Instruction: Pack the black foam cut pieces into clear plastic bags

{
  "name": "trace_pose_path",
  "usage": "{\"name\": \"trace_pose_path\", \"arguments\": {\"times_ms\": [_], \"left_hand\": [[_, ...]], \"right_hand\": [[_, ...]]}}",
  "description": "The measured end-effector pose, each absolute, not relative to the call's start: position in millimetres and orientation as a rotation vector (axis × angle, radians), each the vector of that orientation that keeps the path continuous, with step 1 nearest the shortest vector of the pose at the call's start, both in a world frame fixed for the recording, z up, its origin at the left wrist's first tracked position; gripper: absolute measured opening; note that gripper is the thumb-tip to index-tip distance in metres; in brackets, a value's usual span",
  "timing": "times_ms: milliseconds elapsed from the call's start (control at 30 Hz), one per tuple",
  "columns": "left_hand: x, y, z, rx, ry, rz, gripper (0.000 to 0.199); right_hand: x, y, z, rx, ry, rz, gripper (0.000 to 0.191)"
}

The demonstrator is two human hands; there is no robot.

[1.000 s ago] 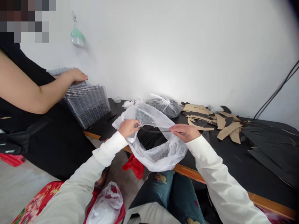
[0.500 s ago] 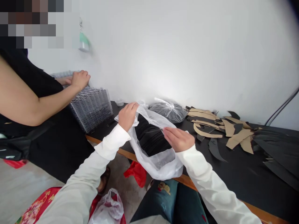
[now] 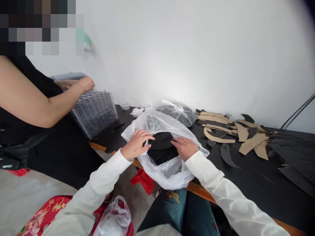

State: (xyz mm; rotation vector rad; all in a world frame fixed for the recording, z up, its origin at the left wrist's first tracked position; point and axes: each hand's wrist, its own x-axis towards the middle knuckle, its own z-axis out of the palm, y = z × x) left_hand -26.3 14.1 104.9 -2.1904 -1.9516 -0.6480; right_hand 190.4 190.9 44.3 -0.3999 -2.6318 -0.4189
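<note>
Bag of translucent white plastic [image 3: 169,181] on the black worktop [image 3: 256,185], overlapping the front edge, mouth spread wide, presumably to leave the black strips [image 3: 162,154] inside within reach from both sides. Left hand [image 3: 137,144] at the mouth's left, grip loose, thumb and fingers parted, apparently with nothing between. Right hand [image 3: 185,148] opposite, fingers extended, nearly together, over the strips; thumb hidden, any hold beneath impossible to tell. Knotted bag [image 3: 182,117] just behind, likely tied to contain its dark load.
</note>
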Motion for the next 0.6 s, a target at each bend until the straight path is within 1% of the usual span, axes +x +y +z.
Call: {"name": "trace_pose_path", "arguments": {"times_ms": [67, 100, 167, 233, 333, 467, 533, 600], "left_hand": [[-7, -5, 91, -2.136, -2.076, -0.705, 0.036], [5, -15, 84, -2.135, -2.090, -0.745, 0.036], [34, -31, 68, -2.222, -2.062, -0.838, 0.026], [62, -41, 52, -2.310, -2.042, -0.903, 0.029], [94, -47, 27, -2.313, -2.062, -0.916, 0.041], [117, -46, -4, -2.283, -2.054, -0.920, 0.037], [121, -44, -15, -2.292, -2.045, -0.961, 0.041], [120, -43, -23, -2.241, -2.068, -1.014, 0.043]], "right_hand": [[200, 201, 45, -0.430, -2.637, -0.390, 0.043], [206, 207, 45, -0.444, -2.643, -0.371, 0.048], [217, 219, 42, -0.464, -2.680, -0.327, 0.059], [229, 234, 36, -0.480, -2.742, -0.287, 0.067], [244, 253, 25, -0.517, -2.842, -0.277, 0.073], [258, 276, 7, -0.743, -2.944, -0.154, 0.089], [262, 289, -2, -0.845, -2.974, -0.065, 0.092], [263, 302, -11, -0.914, -2.983, -0.009, 0.088]]}}
